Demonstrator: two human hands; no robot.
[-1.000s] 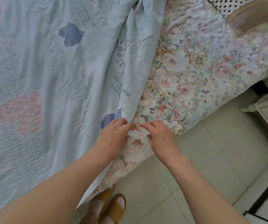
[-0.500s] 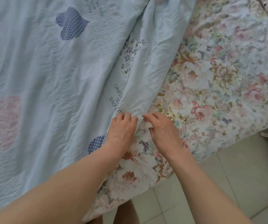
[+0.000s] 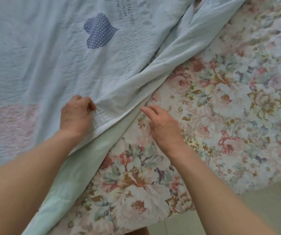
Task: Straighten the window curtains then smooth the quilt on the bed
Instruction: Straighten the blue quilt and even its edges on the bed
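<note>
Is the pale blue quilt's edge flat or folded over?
Folded over: pale blue quilt doubles back in a ridge at the left hand.

Single head-worn wide-angle view, looking steeply down from the bedside, close range, left hand [image 3: 76, 116] and right hand [image 3: 161, 124] mid-frame, quilt [image 3: 34, 56] filling upper left, floral sheet [image 3: 221, 107] right, floor tiles [image 3: 263, 211] at lower-right corner

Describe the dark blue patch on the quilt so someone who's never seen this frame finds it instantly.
Start with the pale blue quilt covering the left side of the bed, beside the floral sheet. Near its upper middle, above the left hand, sits the heart-shaped patch. Its navy ground with white dots separates it from the faded pink patch lower left and the grey lettering beside it.
</note>
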